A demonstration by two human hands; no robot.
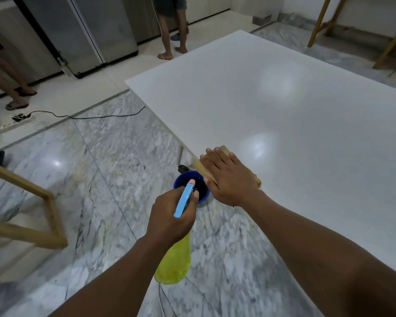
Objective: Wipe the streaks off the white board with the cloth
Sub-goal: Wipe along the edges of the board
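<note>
The white board (284,124) lies flat as a tabletop, glossy, with two soft light reflections on it. At its near left edge sits the tan cloth (202,167), part of it overhanging that edge. The right hand (229,177) lies flat on the cloth, fingers straight and slightly spread, palm down, gripping nothing. Just left of the board's edge, over the floor, the left hand (169,216) is curled round the neck of a spray bottle (176,264); the bottle's yellow body hangs below the fist and its light blue head points towards the board. Under that head, beside the board's leg, a blue bucket (178,179) stands on the marble floor (114,156). Further left of the board are a wooden frame (48,216) and a power strip (16,122). Beyond the board's far left corner a person's bare legs (172,42) stand.
</note>
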